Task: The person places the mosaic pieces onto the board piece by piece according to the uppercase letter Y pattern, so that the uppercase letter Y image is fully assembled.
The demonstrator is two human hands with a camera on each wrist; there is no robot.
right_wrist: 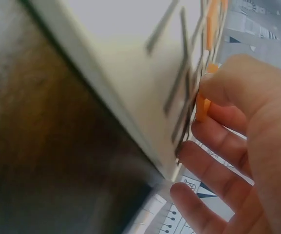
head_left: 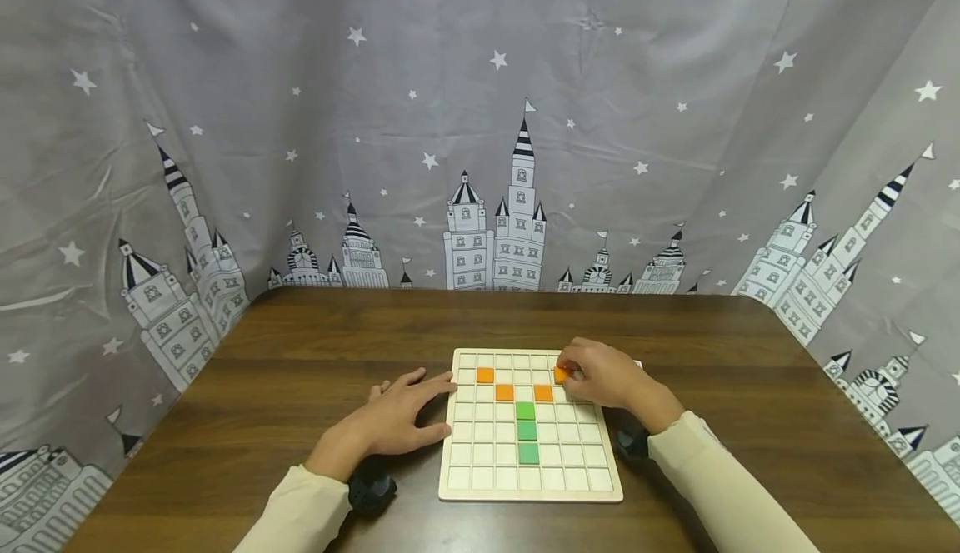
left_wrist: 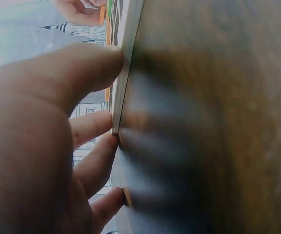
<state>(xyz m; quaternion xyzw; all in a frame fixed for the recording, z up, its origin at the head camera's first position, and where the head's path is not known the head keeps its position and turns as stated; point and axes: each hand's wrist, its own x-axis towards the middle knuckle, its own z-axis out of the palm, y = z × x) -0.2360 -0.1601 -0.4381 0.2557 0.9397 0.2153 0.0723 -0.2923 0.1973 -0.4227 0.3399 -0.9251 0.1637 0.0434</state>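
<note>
A pale wooden grid board lies on the table. Between the thumb and fingers of my right hand is a square orange tile, pinched low over the board's upper right squares. Three other orange tiles sit in the grid, one of them an upper left tile, slanting inward toward the middle. Below them, three green tiles form a vertical line. My left hand rests at the board's left side with fingers spread; in the left wrist view its thumb touches the board's edge.
The brown wooden table extends around the board on all sides. Behind it hangs a grey curtain printed with castles and stars. A dark device is worn under the left wrist.
</note>
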